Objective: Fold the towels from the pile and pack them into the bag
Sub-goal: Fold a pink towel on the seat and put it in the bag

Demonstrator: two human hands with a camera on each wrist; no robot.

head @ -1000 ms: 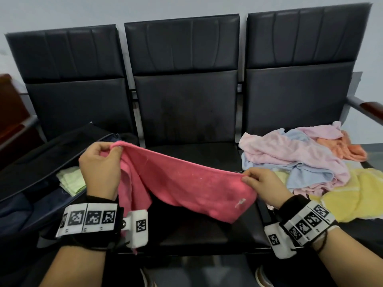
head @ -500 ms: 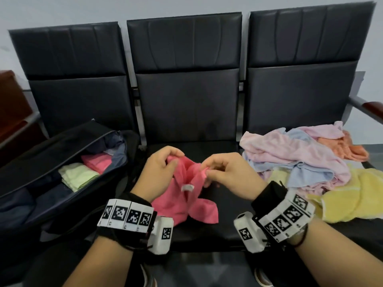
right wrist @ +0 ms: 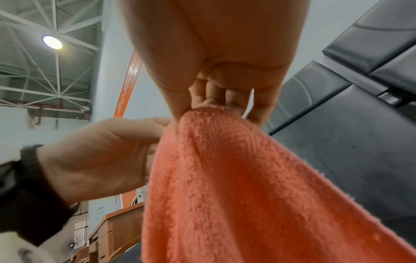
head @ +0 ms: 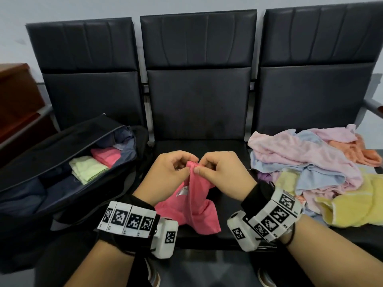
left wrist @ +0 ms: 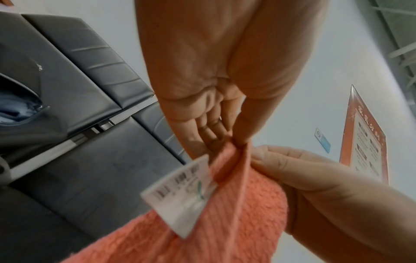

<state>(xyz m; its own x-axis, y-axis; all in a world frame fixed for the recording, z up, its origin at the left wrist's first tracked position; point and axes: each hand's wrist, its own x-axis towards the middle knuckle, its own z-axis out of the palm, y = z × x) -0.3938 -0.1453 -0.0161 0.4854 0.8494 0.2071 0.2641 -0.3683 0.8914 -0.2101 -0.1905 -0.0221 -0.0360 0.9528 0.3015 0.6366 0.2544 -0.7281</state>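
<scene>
A pink towel (head: 194,206) hangs doubled over the middle seat, its lower part resting on the cushion. My left hand (head: 178,170) and right hand (head: 209,168) meet at its top and both pinch the joined corners. In the left wrist view my left hand (left wrist: 234,142) pinches the towel (left wrist: 225,222) above a white label (left wrist: 182,195). In the right wrist view my right hand (right wrist: 202,108) pinches the towel (right wrist: 236,186). The open black bag (head: 53,162) lies on the left seat with a folded green towel (head: 87,170) and a folded pink towel (head: 105,155) inside. The towel pile (head: 315,172) covers the right seat.
Three black chairs stand in a row against a pale wall; the middle seat (head: 199,146) is bare behind the towel. A brown wooden piece (head: 18,104) stands at the far left. A chair armrest (head: 373,104) sticks out at the far right.
The hands, a second ago wide apart with the towel stretched between them, have come together over the middle seat. The towel now hangs doubled from the joined corners.
</scene>
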